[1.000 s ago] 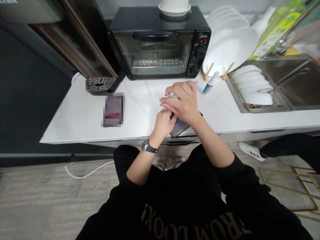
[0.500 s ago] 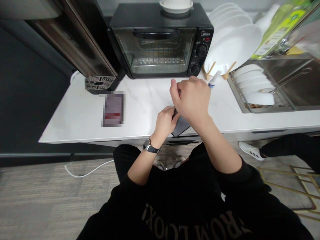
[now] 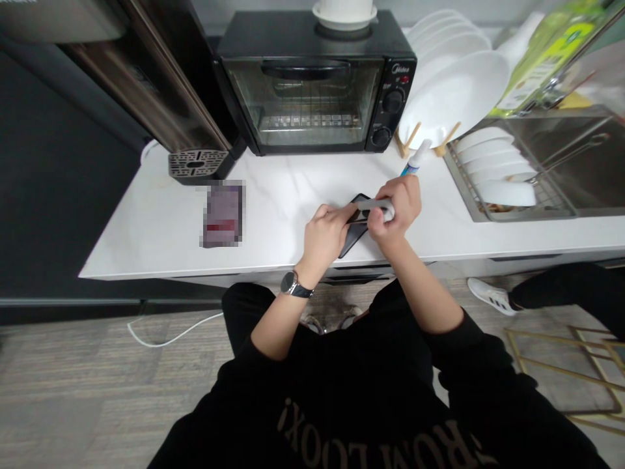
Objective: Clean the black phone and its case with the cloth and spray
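My right hand (image 3: 398, 205) is closed around the rounded end of a light-grey thing (image 3: 375, 205) with a dark middle; its kind is not clear. My left hand (image 3: 328, 234), with a watch on the wrist, has its fingers pressed together at the other end of this thing. Beneath both hands, a flat dark rectangular slab (image 3: 352, 242) with a black rim lies on the white counter near its front edge, partly hidden. Just beyond my right hand is a white tube (image 3: 416, 158) with a blue label.
A toaster oven (image 3: 312, 98) stands at the back, with a drinks machine (image 3: 200, 163) to its left. A pixelated flat item (image 3: 222, 215) lies at left. White plates (image 3: 454, 85) fill a rack beside the sink (image 3: 561, 163). Another person's shoe (image 3: 491, 296) shows at right.
My right hand has come down from its raised position above the slab, and the grey thing now shows between my hands. My left hand has stayed about where it was.
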`<state>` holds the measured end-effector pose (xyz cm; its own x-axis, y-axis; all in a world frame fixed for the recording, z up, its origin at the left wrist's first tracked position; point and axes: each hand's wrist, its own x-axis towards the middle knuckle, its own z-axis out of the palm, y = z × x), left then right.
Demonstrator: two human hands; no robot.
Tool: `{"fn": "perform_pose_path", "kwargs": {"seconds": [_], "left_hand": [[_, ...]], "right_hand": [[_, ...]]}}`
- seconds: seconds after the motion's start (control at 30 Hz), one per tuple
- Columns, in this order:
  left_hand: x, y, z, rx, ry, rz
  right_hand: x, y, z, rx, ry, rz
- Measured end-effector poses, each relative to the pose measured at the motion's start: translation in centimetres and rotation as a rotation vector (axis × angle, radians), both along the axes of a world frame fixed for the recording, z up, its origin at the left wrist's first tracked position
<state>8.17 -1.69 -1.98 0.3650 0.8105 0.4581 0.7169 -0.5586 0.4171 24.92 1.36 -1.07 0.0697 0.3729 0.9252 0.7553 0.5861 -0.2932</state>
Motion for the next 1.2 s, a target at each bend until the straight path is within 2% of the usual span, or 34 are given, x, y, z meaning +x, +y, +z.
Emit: {"fn": "perform_pose_path", "kwargs": {"seconds": [0.07,0.17,0.37,0.43,0.53,0.6,0.73,0.87,0.93,1.0,1.2], "left_hand": [[-0.1,-0.1,0.2,-0.007,0.013,0.019],[-0.1,-0.2,0.2,-0.016,0.017,0.022],[-0.2,-0.2,-0.1,0.0,0.03,-0.012],[-0.2,-0.3,0.0,0.02,0.049,-0.012],[0.1,-0.5,0.5,0.034,0.078,0.02],[0.2,-0.6,0.7,0.041,0.083,0.032],[0.1,-0.2,0.4,0.049,0.03,0.007],[0.0,0.5,-0.1,-0.005,-0.046,-0.068],[0.0,0.7,-0.2,-0.044,-0.046,-0.116],[0.0,0.7,-0.2,-0.065,-0.023,-0.147],[0.2,0.3,0.0,-0.073,0.096,-0.129]], "right_hand": [[-0.4,-0.7,0.1,-0.069,0.092,-0.012],[-0.7,-1.9,-0.1,-0.119,0.112,0.013],[1.2,-1.9,-2.1,-0.024,-0.128,0.201],[1.7,-1.8,-2.1,-0.056,-0.139,0.168],[1.5,-2.4,-1.4,-0.149,0.076,0.035],[0.9,-3.2,-1.0,-0.207,0.24,0.0],[0.9,-3.7,-1.9,-0.303,0.447,0.061],[3.0,-2.5,-3.6,-0.469,0.61,0.17],[4.1,-1.9,-4.0,-0.584,0.608,0.204],[4.7,-1.9,-4.0,-0.651,0.561,0.176],[5.1,-2.8,-3.0,-0.665,0.322,0.071]]}}
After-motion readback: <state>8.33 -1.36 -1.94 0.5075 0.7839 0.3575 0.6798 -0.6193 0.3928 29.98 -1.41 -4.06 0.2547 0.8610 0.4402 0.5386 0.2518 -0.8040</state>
